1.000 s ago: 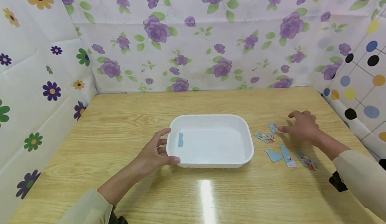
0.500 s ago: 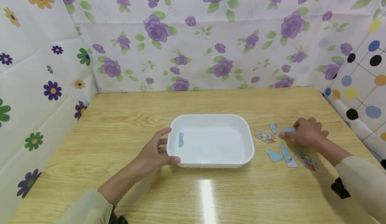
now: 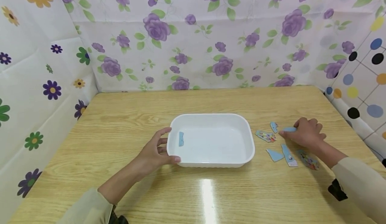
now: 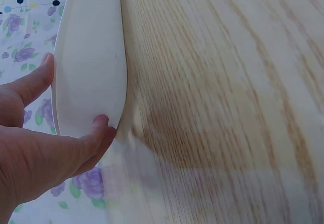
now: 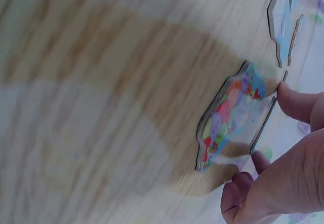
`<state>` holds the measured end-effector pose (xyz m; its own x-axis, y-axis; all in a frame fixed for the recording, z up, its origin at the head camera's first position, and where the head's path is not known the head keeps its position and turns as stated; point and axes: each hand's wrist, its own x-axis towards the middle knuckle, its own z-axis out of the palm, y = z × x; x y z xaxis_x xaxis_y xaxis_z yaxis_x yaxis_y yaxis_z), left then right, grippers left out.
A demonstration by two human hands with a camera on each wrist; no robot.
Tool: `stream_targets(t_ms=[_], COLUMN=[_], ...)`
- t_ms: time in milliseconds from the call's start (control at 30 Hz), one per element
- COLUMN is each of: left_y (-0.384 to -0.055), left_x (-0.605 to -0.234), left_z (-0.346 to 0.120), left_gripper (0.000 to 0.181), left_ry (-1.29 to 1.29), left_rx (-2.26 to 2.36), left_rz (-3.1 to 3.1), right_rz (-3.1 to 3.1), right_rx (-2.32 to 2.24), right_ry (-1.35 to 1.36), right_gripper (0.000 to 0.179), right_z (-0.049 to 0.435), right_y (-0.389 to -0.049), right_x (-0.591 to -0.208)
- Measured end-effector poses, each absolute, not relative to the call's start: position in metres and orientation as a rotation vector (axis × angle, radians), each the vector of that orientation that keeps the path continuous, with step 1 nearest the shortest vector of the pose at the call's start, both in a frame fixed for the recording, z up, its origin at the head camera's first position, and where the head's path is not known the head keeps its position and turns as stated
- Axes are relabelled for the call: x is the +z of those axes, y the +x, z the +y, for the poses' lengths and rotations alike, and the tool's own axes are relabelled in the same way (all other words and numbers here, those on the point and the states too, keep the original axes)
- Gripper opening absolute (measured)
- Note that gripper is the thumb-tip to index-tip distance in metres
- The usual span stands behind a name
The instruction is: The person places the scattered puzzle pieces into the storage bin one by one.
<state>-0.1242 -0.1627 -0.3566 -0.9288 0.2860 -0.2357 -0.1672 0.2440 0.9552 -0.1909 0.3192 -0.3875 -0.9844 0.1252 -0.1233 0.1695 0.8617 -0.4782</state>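
Note:
My left hand [image 3: 155, 150] grips the left end of a white plastic tray [image 3: 211, 165], its thumb over the front corner and fingers along the outer side. The left wrist view shows that hand [image 4: 55, 148] spanning the tray's end wall [image 4: 91, 72]. Inside the tray, at its left, lies a light blue puzzle piece [image 3: 181, 139]. To the right of the tray, my right hand [image 3: 307, 133] pinches another light blue puzzle piece [image 3: 289, 129] at table level, partly covered by fingers. In the right wrist view this piece [image 5: 262, 126] appears edge-on between thumb and finger.
Several puzzle pieces lie around the right hand: a colourful one [image 3: 266, 136], a small blue one [image 3: 273, 127], a triangular blue one [image 3: 274, 155], a long blue one [image 3: 288, 155] and another colourful one [image 3: 309, 159]. Patterned cloth [image 3: 196, 50] borders the wooden table [image 3: 129, 117].
The right hand has come down from above the table and taken a light blue puzzle piece between thumb and finger. The left hand and tray have stayed put.

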Motion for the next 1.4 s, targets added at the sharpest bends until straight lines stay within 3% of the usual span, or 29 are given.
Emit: stream_targets(t_ms=[300,533,767,1400], left_y=[-0.124,-0.124,-0.123,-0.125], left_x=[-0.355,-0.355,-0.354,-0.358], left_z=[-0.164,-0.164,-0.165,-0.165], left_gripper=[0.103,0.103,0.103,0.103], left_ry=[0.128,0.132,0.152,0.134], left_rx=[1.751,1.748,1.758,1.754], left_rz=[2.143,2.144,2.126,2.138], right_rz=[2.872,2.945,3.010,3.014], right_rx=[-0.635,-0.698,-0.801,-0.880], right_ry=[0.418,0.338,0.228,0.105], right_gripper=[0.088,0.071,0.077,0.058], right_z=[0.313,0.309,0.315,0.317], right_y=[-0.193,-0.195,-0.195,-0.199], right_x=[-0.386,-0.390,-0.399,-0.403])
